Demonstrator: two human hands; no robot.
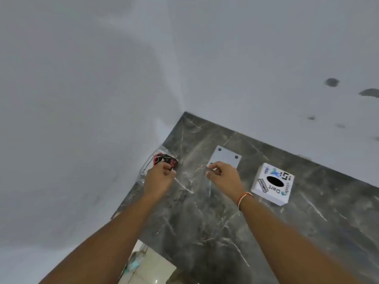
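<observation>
The black-and-red pouch is lying far left by the wall, just beyond the curled fingers of the left hand, the nearer one. The right hand is curling over the white plate. Whether either is pinching anything is unclear.

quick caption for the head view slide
Left hand by a black-red pouch, right hand at a white plate, on a marble counter.
</observation>
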